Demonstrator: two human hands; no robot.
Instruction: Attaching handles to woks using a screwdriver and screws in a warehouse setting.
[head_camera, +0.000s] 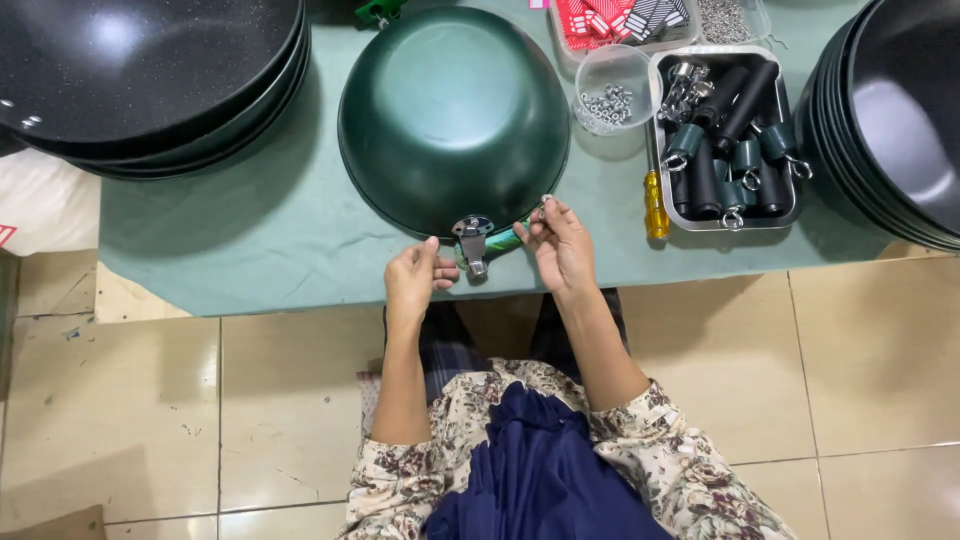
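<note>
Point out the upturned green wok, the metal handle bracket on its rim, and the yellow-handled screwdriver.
upturned green wok (450, 110), head view, on the middle of its domed underside.
metal handle bracket (473, 232), head view, on its flat plate at the wok's near rim.
yellow-handled screwdriver (654, 205), head view, on the yellow grip.

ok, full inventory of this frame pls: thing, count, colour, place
upturned wok: one, dark green, centre of table, near edge
handle bracket: one, silver, on the wok's near rim
stacked pans, left: several, black speckled, far left
stacked pans, right: several, black, right edge
metal tray: one, silver, right of the wok
handles: many, black and green, in the tray
plastic cup of nuts: one, clear, beside the tray
screwdriver: one, yellow, left of the tray
tablecloth: green
left hand: at the rim beside the bracket
right hand: pinching a small metal part
</note>
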